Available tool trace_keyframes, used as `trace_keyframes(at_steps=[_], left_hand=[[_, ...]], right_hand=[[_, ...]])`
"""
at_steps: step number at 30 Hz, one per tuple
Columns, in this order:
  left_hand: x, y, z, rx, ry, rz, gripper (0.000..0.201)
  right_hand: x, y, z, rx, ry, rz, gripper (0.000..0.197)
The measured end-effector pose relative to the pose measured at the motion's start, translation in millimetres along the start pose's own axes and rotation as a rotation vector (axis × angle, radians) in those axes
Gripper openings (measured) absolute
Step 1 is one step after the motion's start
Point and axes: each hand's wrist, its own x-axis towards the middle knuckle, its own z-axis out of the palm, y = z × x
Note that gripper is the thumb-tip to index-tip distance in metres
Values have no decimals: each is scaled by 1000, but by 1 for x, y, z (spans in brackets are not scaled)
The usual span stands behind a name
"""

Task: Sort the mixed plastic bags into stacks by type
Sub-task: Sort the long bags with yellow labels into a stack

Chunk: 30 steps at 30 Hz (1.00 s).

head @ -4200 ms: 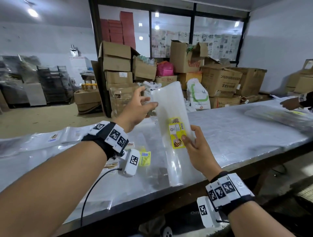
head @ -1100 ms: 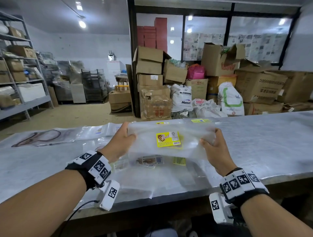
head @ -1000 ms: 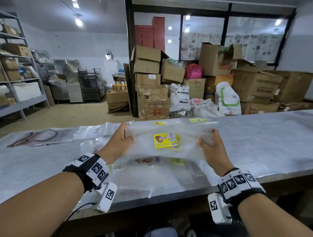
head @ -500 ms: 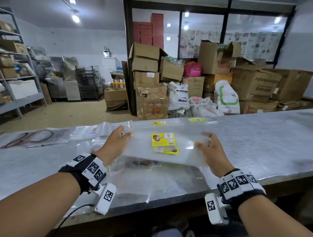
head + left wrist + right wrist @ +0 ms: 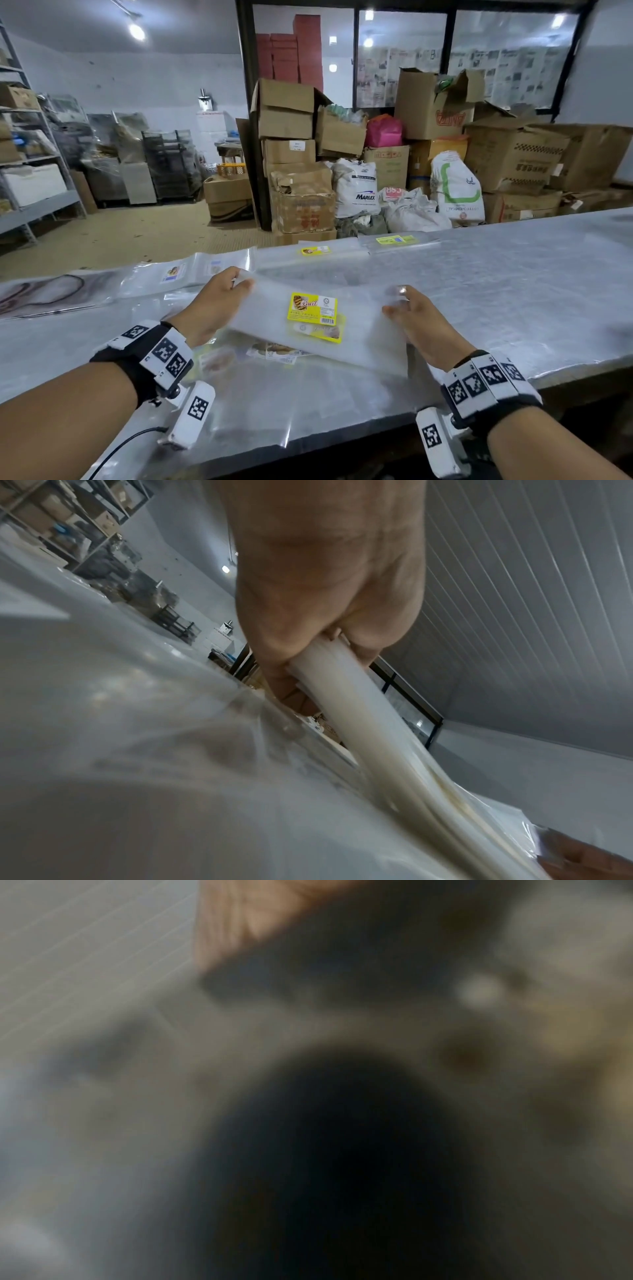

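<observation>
The thick translucent bundle of plastic bags with a yellow label (image 5: 313, 310) hangs low over the grey film-covered table (image 5: 513, 291), its long axis running left to right between both hands. The left hand (image 5: 212, 308) clamps its left end, thumb on top. The right hand (image 5: 416, 320) meets the right end, and I cannot tell its grip. There is one held bundle and two labelled stacks at the table's far edge: a yellow-labelled stack (image 5: 315, 250) straight ahead, probably its match, and a second stack (image 5: 397, 240) beside it.

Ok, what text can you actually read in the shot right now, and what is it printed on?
"MARLEX": white sack behind the table.
"CSR", probably: red print on a smaller white bag.
Yellow label on the bag bundle in the left hand: script brand and small print too blurred.
Red print on the open cardboard box: upside down, unreadable.
Labels on the far bags: too small.
</observation>
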Motion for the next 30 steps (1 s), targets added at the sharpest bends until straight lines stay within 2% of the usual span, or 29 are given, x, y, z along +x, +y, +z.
trace_keyframes(at_steps=[4,9,11,14,18,22,26,30], left_hand=[[2,-1,1,-37,-29,-75,21],[-7,-1,-3,-30,-145,-36,53],[-8,-4,-7,-9,-169,-2,51],[-8,-4,-12,15,-136,71,38],[-12,10,-14,-11,-99,208,25],[-15,40,0,-65,-57,304,29],[-5,66,40,-72,-73,420,30],[6,81,96,-51,-106,480,34]], right_hand=[[-4,6,0,22,-16,11,32],[-7,13,-5,44,-59,10,45],[-8,14,-8,33,-87,3,50],[-12,12,-9,-10,-115,-22,56],[-11,-1,-14,-14,-28,-134,48],[-12,-35,-34,-68,121,-338,34],[-20,-64,-77,-72,192,-413,28],[-31,-56,-127,-110,279,-428,22]])
